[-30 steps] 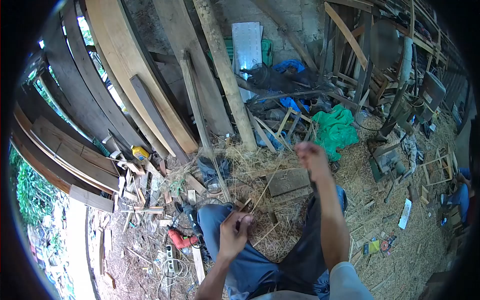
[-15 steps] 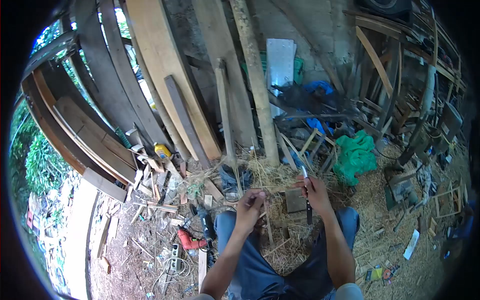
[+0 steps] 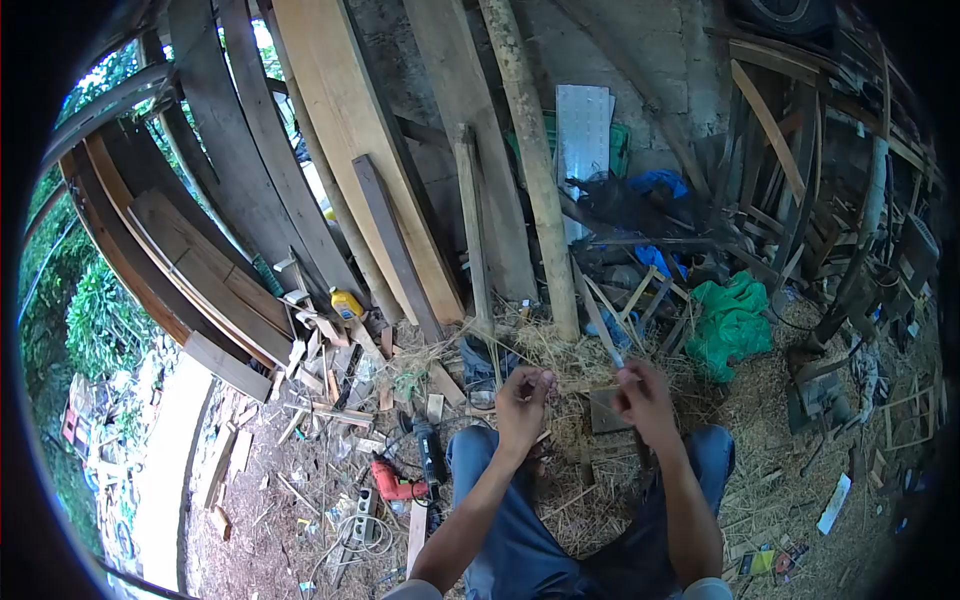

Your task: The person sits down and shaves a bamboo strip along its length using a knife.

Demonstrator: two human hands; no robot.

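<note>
My right hand [image 3: 645, 405] is closed around a knife [image 3: 611, 350]. Its bright blade points up and to the left, while the fingers hide most of the handle. To its left, my left hand [image 3: 522, 405] has its fingers pinched together. A thin pale strip [image 3: 585, 386] runs between the two hands and seems to be held at its left end, though the fingertips partly cover it. Both hands are raised above my knees, apart from each other. Below the strip lies a small dark block [image 3: 608, 412] on the straw-covered ground.
A red drill [image 3: 395, 483] and a dark power tool [image 3: 428, 455] lie left of my legs, near a power strip [image 3: 362, 515] with a cable. Tall boards [image 3: 350, 130] lean ahead. A green plastic sheet [image 3: 730, 325] lies to the right. Wood scraps and shavings cover the ground.
The knife has turned in my right hand: its handle, which hung below the fist, is now hidden, and the blade leans left. The view has shifted slightly left. My left hand stays pinched.
</note>
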